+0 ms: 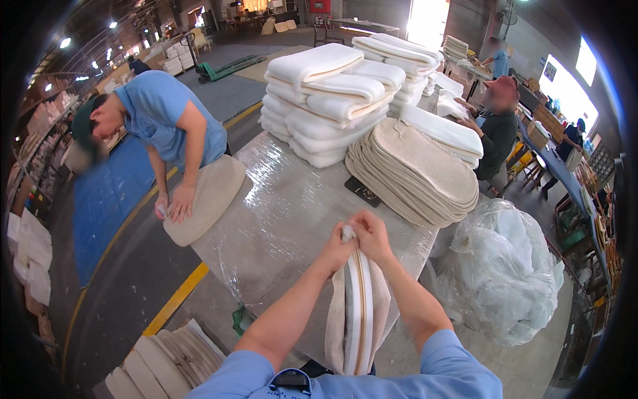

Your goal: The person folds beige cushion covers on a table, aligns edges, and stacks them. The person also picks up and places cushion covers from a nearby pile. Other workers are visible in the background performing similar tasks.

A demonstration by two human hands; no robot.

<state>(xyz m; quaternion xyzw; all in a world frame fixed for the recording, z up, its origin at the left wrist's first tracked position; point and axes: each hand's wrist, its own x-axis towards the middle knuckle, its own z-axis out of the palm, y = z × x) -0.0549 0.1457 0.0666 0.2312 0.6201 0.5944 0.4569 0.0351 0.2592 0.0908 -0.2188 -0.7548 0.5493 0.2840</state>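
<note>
A long beige cushion cover stands on edge against my body, its zipper side facing up. A white strip with a tan zipper runs along it. My left hand is closed on the cover's far end, thumb near a tuft of white filling that pokes out there. My right hand grips the same end from the other side, its fingers bent round the fabric. Both hands meet just above the plastic-covered table. The inside of the cover is mostly hidden.
A stack of beige covers lies beyond my hands, with a black flat item beside it. Folded white padding is piled behind. At left a co-worker presses a beige cushion. A plastic bag of white filling sits right.
</note>
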